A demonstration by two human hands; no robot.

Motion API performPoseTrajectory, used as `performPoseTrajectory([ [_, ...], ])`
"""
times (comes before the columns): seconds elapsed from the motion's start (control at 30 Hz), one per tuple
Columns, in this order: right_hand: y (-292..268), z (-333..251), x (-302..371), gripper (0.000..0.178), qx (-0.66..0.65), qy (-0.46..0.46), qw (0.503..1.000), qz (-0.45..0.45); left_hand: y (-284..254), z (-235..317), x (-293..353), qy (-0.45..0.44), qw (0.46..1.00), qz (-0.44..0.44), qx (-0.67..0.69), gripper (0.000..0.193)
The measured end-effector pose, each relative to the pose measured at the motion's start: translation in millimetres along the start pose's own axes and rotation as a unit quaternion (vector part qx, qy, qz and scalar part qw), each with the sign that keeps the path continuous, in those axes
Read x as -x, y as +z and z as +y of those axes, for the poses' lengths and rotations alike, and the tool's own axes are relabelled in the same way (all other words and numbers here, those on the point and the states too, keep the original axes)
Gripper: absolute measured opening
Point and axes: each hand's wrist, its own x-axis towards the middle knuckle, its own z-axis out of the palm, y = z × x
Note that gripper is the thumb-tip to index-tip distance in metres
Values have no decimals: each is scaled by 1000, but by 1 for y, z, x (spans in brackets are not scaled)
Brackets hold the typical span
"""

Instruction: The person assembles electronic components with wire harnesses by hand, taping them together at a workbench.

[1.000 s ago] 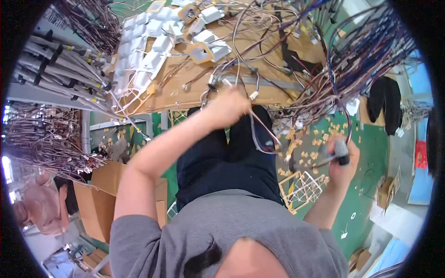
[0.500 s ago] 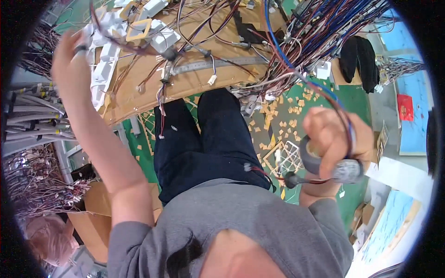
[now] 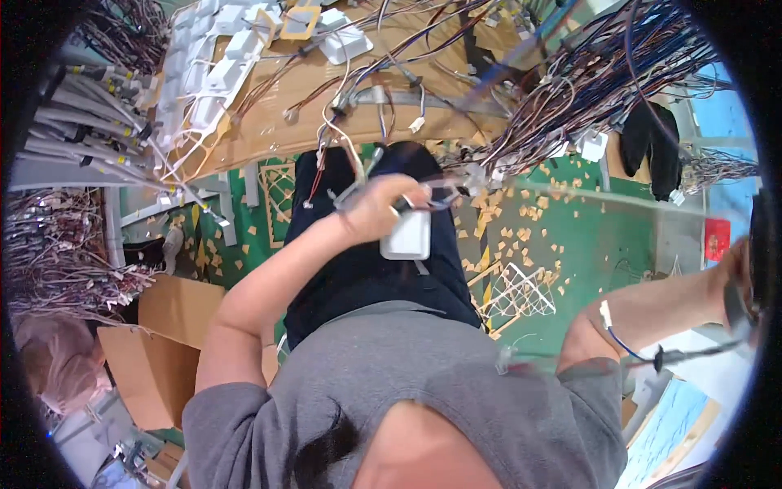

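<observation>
One white connector block (image 3: pixel 406 236) pinched in left hand (image 3: pixel 376 210) grip, hanging below fingers, right hand (image 3: pixel 737 277) grip unclear

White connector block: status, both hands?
Left hand gripping white connector block, wires trailing. Right hand at frame edge, grip unclear. Wire bundles hang close.

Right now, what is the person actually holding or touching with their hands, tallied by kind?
White rectangular connector block in the left hand: 1
Thin wires at the left hand: several, too tangled to count
Dark tool in the right hand: 1
Total countable: 2
</observation>
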Motion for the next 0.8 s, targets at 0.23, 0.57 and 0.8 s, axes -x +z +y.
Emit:
performPoseTrajectory([
  [0.23,-54,62,71,23,747,407,525,20,-81,35,22,-200,973,56,-97,26],
  [0.57,148,220,125,18,39,738,672,35,-84,113,26,-208,971,-6,117,30],
  [0.8,153,213,128,18,7,603,786,139,-86,105,35,-313,906,34,283,26],
])
